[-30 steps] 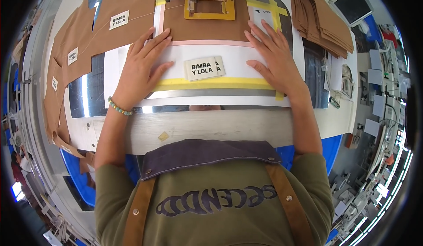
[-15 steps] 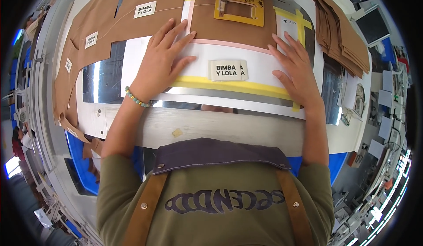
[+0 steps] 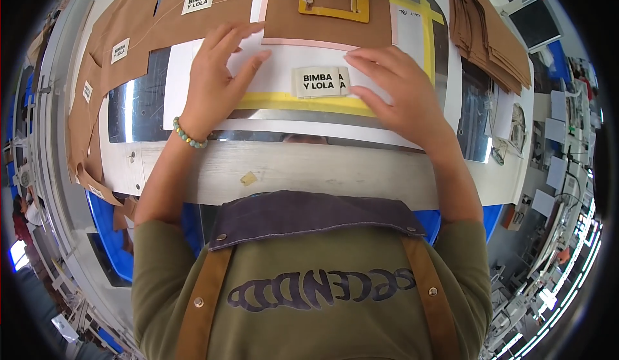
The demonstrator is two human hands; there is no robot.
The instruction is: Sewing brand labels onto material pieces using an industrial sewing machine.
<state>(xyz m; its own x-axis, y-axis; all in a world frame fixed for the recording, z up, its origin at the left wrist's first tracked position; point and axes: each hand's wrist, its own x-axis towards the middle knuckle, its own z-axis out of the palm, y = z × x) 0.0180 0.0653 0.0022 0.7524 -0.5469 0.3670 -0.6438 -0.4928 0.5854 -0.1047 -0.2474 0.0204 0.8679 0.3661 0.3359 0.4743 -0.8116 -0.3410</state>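
Observation:
A small stack of white fabric labels (image 3: 316,82) with black lettering lies on a white template sheet (image 3: 277,70) edged with yellow tape. My right hand (image 3: 403,95) hovers just right of the labels, its thumb and fingers apart with nothing between them. To the left of the stack, my left hand (image 3: 219,79) is held over the sheet, fingers spread and empty. Beyond both hands lies a brown panel (image 3: 284,24) bordered by pink strips. A yellow rectangular frame (image 3: 335,15) rests on that panel, beneath the edge of a machine head.
Brown pieces with white labels attached (image 3: 167,24) spread across the left side, a loose thread running over them. At the right stand a pile of brown pieces (image 3: 477,31) and a dark screen (image 3: 535,21). A blue bin (image 3: 106,231) sits below the table's left edge.
My right hand has moved left from the panel's right edge to beside the labels. My left hand has drawn its fingers in slightly. The whole view has shifted a little.

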